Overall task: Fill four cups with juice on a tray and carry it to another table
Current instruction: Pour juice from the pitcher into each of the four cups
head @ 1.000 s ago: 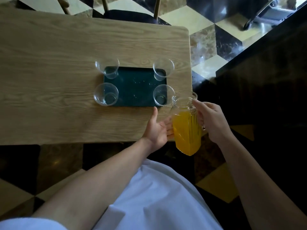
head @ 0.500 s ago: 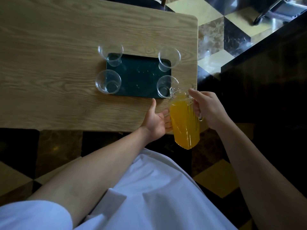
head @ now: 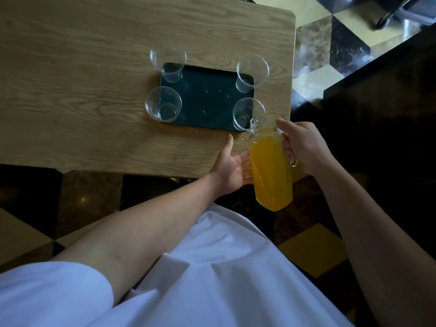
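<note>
A dark green tray (head: 207, 100) lies on the wooden table (head: 82, 90) with one clear plastic cup at each corner, all without juice: far left (head: 168, 64), far right (head: 251, 73), near left (head: 162, 103), near right (head: 246, 113). A glass pitcher of orange juice (head: 269, 166) is tilted, its spout right at the near right cup's rim. My right hand (head: 304, 147) grips the pitcher's handle. My left hand (head: 232, 166) presses flat against the pitcher's left side, fingers partly hidden behind it.
The table's right edge (head: 293, 67) runs close beside the tray. A chequered marble floor (head: 330, 50) lies beyond it, and a dark counter (head: 389, 114) stands at the right. My white garment (head: 200, 279) fills the bottom of the view.
The pitcher has moved forward and tilted more, bringing its spout up to the near right cup. Both hands went with it. The camera has shifted so the table sits lower in view.
</note>
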